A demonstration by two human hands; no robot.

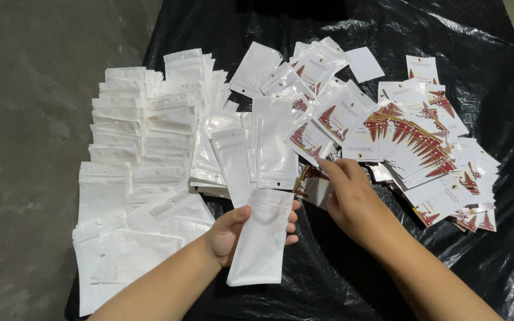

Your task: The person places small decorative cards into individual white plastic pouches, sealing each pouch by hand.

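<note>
My left hand [233, 229] holds a white glossy zip pouch [263, 238] upright over the black sheet, thumb on its front face. My right hand [346, 193] reaches to a white card with a red tree-like pattern [312, 184] lying just right of the pouch, fingertips pinching its upper edge. More of these printed cards [414, 145] are fanned out in a loose heap to the right. Several empty white pouches [272, 148] lie flat just above my left hand.
Rows of stacked white pouches [132, 137] cover the left side of the black plastic sheet [352, 279]. Further pouches with cards inside [316, 68] lie at the back centre. Grey concrete floor [25, 148] lies beyond the sheet's left edge.
</note>
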